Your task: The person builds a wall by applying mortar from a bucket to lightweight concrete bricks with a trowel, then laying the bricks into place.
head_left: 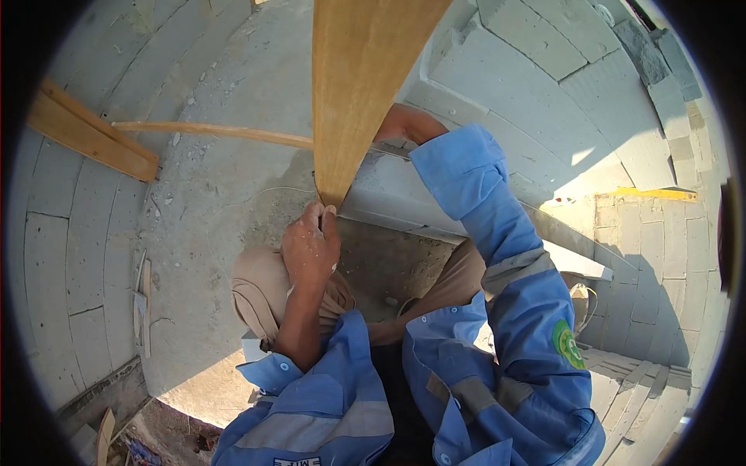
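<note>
A tall wooden board [365, 85], like a door-frame post, stands in front of me with its lower end by my hands. My left hand [311, 241] is closed, thumb and fingers pinched together at the board's lower end; what lies between the fingertips is too small to make out. A thin pale string [280, 189] runs across the floor toward that spot. My right hand [406, 124] reaches behind the board's right edge, near the grey block wall. The board hides its fingers.
A wooden strip [217, 133] spans from the board to another frame post [93, 132] on the left block wall [50, 256]. Grey blocks [404, 190] lie close on the right. A yellow level-like bar [657, 194] rests farther right. Wood scraps [144, 303] and rubble lie on the concrete floor.
</note>
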Action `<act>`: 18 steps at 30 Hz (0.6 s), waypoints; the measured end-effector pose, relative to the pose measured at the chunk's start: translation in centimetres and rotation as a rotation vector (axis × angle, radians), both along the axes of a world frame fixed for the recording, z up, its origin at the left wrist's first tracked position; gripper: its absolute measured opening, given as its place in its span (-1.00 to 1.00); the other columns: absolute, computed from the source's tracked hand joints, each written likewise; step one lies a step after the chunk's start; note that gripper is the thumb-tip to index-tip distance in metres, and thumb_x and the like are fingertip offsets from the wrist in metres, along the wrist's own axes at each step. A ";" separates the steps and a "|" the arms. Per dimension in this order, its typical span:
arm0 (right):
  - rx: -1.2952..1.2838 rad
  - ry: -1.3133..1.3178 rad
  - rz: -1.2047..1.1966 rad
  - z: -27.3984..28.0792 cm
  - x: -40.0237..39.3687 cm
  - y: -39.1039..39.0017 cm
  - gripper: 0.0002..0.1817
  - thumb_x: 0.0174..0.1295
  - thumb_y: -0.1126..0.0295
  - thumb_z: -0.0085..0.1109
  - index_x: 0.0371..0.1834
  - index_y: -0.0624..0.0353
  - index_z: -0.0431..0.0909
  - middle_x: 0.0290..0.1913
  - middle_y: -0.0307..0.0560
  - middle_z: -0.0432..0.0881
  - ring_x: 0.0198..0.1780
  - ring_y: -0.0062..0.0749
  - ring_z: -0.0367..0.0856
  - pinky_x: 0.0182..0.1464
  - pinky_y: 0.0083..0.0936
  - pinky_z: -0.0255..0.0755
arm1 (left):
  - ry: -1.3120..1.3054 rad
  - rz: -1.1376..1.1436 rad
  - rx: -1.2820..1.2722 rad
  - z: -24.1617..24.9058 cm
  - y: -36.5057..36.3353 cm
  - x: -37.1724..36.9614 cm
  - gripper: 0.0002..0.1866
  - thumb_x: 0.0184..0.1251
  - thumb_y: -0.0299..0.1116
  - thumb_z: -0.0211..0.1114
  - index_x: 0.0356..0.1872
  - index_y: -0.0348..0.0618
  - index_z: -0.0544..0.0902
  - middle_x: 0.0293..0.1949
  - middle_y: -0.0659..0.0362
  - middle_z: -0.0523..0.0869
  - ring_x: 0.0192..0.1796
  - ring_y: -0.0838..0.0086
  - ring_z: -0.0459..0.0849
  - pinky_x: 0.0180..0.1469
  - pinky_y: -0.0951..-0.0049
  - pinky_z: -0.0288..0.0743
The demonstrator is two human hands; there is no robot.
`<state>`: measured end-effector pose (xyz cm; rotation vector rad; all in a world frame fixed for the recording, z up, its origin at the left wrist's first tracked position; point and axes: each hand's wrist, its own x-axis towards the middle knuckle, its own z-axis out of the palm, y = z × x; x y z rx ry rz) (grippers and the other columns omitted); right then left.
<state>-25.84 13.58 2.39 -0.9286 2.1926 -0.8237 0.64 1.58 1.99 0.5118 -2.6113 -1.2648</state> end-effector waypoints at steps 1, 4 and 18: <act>0.063 -0.045 0.026 0.6 0.2 -0.2 -0.64 0.21 0.23 0.11 -0.09 0.23 0.72 -0.25 -0.01 0.75 -0.18 -0.32 0.71 -0.08 -0.40 0.54 | -0.009 0.014 0.008 0.1 0.0 0.0 -0.76 0.37 -0.29 0.18 -0.42 -0.25 0.57 -0.48 -0.16 0.67 -0.38 -0.11 0.66 -0.29 0.02 0.47; 0.057 -0.128 -0.045 0.3 0.8 -0.7 -0.65 0.19 0.24 0.12 -0.08 0.23 0.72 -0.24 -0.05 0.76 -0.18 -0.33 0.72 -0.11 -0.42 0.54 | 0.003 0.008 -0.078 0.3 0.1 0.0 -0.75 0.38 -0.29 0.16 -0.43 -0.27 0.58 -0.45 -0.17 0.68 -0.36 -0.11 0.67 -0.27 0.03 0.48; -0.619 0.491 -0.618 1.2 21.2 4.1 -0.76 0.22 0.41 0.15 -0.08 0.24 0.60 -0.26 0.03 0.65 -0.25 -0.08 0.65 -0.17 -0.28 0.52 | -0.024 0.018 0.292 0.4 0.5 -0.2 -0.66 0.39 -0.25 0.19 -0.53 -0.29 0.55 -0.65 0.11 0.59 -0.59 0.48 0.52 -0.45 0.39 0.37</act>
